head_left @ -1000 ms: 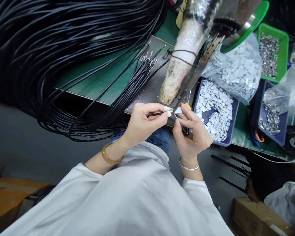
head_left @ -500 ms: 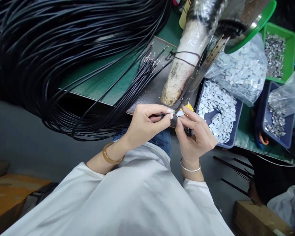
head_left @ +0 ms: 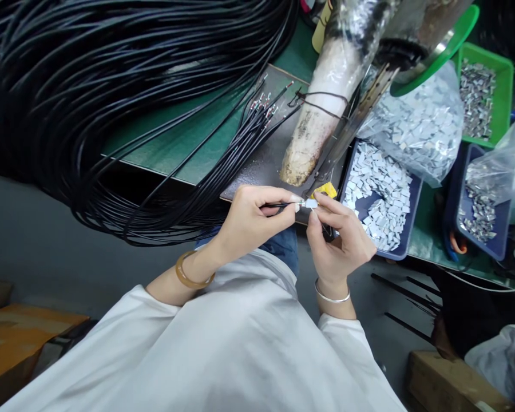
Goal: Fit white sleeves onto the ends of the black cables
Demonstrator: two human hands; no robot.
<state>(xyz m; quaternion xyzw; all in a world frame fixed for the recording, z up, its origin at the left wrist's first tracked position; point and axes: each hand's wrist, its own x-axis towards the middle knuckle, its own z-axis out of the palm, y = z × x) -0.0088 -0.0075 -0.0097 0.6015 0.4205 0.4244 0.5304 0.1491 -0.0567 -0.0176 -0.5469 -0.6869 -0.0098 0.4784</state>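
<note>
Between the fingertips of my left hand [head_left: 260, 220] is the end of a black cable [head_left: 281, 204], with small wire ends at its tip. A small pale rectangular piece [head_left: 311, 203] sits right at that tip, between my two hands. My right hand [head_left: 341, 232] is closed in a pinch, its index finger at the piece's edge and a thin silvery wire [head_left: 312, 210] at its fingertips. Whether the piece is joined to the cable I cannot tell. Just beyond my fingers are a yellow block [head_left: 325, 190] and the lower end of a slotted metal bar [head_left: 347, 129].
A big bundle of black cables [head_left: 90, 114] covers the left, stripped ends [head_left: 264, 109] on a grey board [head_left: 257, 166]. A plastic-wrapped tube [head_left: 311, 126] slants down. Right: blue tray [head_left: 405, 229] of pale pieces, a full bag [head_left: 429, 120], green tray [head_left: 504, 97], second blue tray [head_left: 500, 246].
Both hands have lowered slightly. The pale piece now shows more fully at the cable tip, and it lies a little farther from the metal bar's lower end.
</note>
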